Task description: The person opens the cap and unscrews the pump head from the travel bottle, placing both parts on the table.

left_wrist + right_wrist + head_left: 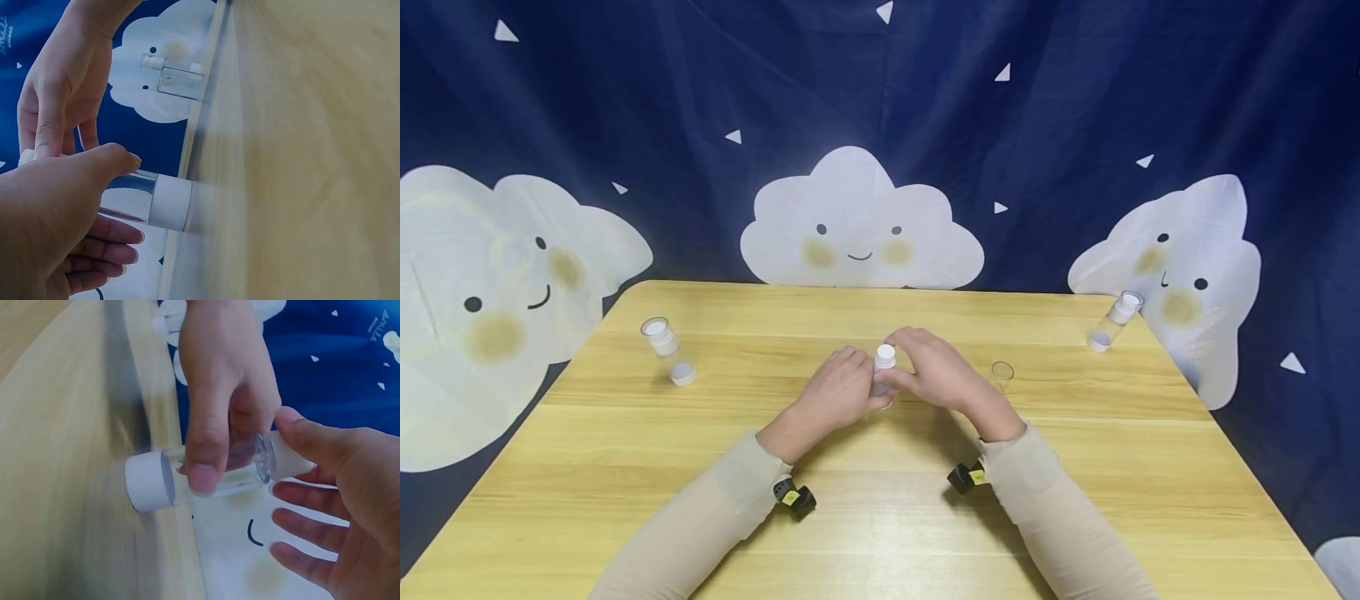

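Near the middle of the table, a small clear bottle (pixel 150 481) with a white base and a white cap (pixel 886 353) stands between the two hands. The left hand (pixel 838 387) grips its clear body, the thumb lying across the front in the right wrist view. At the top, the right hand (pixel 936 371) pinches the white cap (pixel 289 457) between thumb and forefinger, its other fingers spread loosely below. In the left wrist view the white base (pixel 172 203) shows beneath the left hand, close over the tabletop. Part of the bottle's body is hidden by the left hand.
A similar clear bottle with white ends (pixel 661 340) stands at the table's left, another (pixel 1100 342) at the far right corner. Right of the hands is a clear, round-rimmed cylinder (pixel 1002 371). A dark blue curtain (pixel 1037 125) with clouds hangs behind the wooden table (pixel 880 533).
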`<control>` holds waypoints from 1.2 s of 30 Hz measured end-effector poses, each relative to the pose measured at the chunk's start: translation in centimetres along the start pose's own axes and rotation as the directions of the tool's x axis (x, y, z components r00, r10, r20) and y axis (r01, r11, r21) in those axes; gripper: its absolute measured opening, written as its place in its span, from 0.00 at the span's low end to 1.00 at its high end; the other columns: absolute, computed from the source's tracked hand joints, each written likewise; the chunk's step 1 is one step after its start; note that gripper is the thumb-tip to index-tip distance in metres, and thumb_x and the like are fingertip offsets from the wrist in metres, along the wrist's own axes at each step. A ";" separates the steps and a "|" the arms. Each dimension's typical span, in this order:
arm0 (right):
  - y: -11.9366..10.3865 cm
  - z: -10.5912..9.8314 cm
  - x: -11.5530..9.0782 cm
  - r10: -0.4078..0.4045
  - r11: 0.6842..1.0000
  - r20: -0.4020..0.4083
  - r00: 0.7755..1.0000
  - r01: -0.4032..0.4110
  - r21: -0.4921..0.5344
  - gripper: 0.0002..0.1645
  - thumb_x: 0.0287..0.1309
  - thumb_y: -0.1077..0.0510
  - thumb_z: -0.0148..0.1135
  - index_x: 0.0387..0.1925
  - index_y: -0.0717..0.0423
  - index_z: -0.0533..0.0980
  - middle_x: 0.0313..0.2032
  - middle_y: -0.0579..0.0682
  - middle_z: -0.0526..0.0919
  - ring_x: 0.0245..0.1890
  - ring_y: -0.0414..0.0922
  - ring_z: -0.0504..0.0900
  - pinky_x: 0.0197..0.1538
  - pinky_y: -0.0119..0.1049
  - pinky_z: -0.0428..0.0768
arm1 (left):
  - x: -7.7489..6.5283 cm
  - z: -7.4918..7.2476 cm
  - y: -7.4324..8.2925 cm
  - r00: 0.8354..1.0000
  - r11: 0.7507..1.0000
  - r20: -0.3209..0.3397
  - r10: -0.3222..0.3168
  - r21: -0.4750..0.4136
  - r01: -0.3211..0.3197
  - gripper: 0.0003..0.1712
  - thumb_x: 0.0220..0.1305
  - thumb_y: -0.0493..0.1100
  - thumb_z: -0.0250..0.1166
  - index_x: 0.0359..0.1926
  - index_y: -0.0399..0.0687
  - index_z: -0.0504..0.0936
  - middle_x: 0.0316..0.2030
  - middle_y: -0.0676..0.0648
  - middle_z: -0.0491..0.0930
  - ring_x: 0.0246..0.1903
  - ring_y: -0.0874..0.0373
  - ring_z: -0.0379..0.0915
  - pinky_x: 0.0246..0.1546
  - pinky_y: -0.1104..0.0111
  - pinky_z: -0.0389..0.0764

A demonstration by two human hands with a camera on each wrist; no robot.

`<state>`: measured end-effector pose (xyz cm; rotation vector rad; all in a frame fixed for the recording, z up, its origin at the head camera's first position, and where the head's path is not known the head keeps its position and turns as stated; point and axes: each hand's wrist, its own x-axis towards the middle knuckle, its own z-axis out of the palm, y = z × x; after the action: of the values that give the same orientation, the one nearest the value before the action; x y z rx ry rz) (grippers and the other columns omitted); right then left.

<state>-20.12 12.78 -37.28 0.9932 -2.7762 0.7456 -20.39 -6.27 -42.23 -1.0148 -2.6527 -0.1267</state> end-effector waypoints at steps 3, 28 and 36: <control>0.3 -0.2 0.0 -0.016 0.999 0.021 1.000 0.015 0.048 0.21 0.61 0.45 0.66 0.50 0.54 0.76 0.47 0.47 0.79 0.52 0.50 0.77 0.57 0.43 0.73 | 0.0 0.0 0.0 1.000 0.999 0.012 -0.023 -0.022 0.023 0.27 0.62 0.63 0.64 0.33 0.41 0.78 0.27 0.49 0.75 0.30 0.55 0.67 0.38 0.65 0.72; 0.1 -0.5 -0.3 0.059 0.993 0.044 0.997 -0.054 -0.101 0.33 0.57 0.31 0.61 0.49 0.52 0.73 0.46 0.50 0.80 0.47 0.47 0.76 0.50 0.44 0.75 | -0.1 0.1 -0.1 1.000 1.000 -0.024 0.005 -0.017 -0.006 0.23 0.64 0.62 0.62 0.30 0.46 0.76 0.25 0.51 0.74 0.29 0.56 0.68 0.36 0.67 0.71; 0.1 0.4 -0.2 0.006 0.968 0.008 1.000 -0.004 -0.249 0.31 0.59 0.28 0.55 0.39 0.52 0.71 0.33 0.44 0.75 0.33 0.43 0.72 0.37 0.38 0.74 | -0.2 0.2 -0.2 0.997 0.998 -0.052 0.054 0.037 -0.052 0.25 0.64 0.63 0.61 0.30 0.45 0.77 0.25 0.50 0.74 0.29 0.56 0.67 0.36 0.67 0.71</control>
<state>-19.98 12.74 -37.72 0.9424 -2.7904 0.3785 -20.45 -6.47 -42.44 -1.0548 -2.5692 -0.0932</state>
